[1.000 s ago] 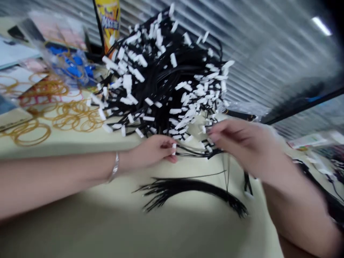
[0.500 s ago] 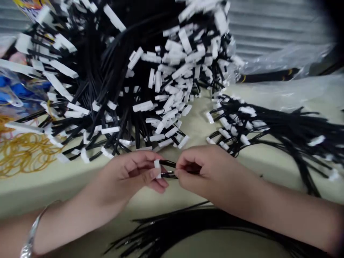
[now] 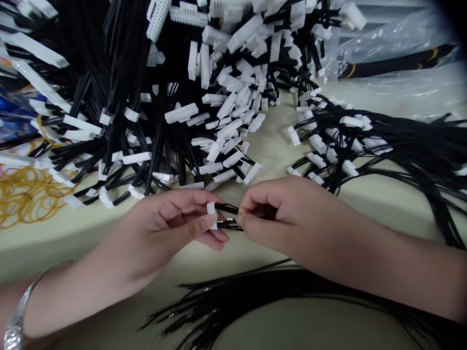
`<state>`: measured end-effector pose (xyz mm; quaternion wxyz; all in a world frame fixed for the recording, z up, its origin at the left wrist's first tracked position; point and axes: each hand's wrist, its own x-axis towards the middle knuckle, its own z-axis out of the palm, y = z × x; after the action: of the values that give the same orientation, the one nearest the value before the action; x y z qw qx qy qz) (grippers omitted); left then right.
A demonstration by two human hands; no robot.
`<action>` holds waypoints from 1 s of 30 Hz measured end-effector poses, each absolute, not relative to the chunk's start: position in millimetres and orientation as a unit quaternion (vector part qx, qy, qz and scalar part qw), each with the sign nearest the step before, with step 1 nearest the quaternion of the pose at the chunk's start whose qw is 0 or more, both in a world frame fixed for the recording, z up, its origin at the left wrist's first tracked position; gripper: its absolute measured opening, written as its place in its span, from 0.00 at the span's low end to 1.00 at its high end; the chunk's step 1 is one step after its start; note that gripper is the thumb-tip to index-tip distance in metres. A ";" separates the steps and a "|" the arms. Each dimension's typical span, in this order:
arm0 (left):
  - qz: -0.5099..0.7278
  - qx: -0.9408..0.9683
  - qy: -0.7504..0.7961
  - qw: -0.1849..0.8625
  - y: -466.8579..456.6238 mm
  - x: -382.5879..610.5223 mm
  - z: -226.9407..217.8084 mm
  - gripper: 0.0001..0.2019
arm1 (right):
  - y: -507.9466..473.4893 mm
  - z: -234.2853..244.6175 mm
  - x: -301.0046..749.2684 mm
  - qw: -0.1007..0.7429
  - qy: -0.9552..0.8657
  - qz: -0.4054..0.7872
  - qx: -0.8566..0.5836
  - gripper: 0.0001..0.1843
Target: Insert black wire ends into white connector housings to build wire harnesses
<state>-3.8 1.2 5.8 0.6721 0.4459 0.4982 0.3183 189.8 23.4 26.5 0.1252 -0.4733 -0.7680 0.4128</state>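
Between thumb and fingers, my left hand (image 3: 175,223) pinches a white plastic connector (image 3: 212,215). Several thin black wires (image 3: 228,209) run from the connector's right side to my right hand (image 3: 280,209). The fingers of my right hand are closed on these wires close to the connector; a wire with a small shiny metal tip lies between the two hands. What sits deeper in the right fist is hidden. Below the hands, a bundle of loose black wires (image 3: 262,296) with metal tips lies on the table.
A large heap of black cables with white connectors (image 3: 233,97) fills the back. On the right lies another cable bundle (image 3: 408,141). Yellow rubber bands (image 3: 32,194) are at the left. A clear plastic bag (image 3: 394,92) with black wires lies at the back right.
The camera view has moved closer to the heap and shifted slightly. Both hands keep their grips on the connector and wires, with hardly any change between them.
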 end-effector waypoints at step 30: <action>0.313 0.411 0.469 0.716 -1.5 -1.6 5.0 0.05 | 15.4 19.6 181.4 0.173 -0.849 0.308 -0.393 0.11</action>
<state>-1.6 -1.5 5.0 0.7159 0.4112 0.4694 0.3131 181.4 15.4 19.6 0.1727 -0.3935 -0.8488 0.3080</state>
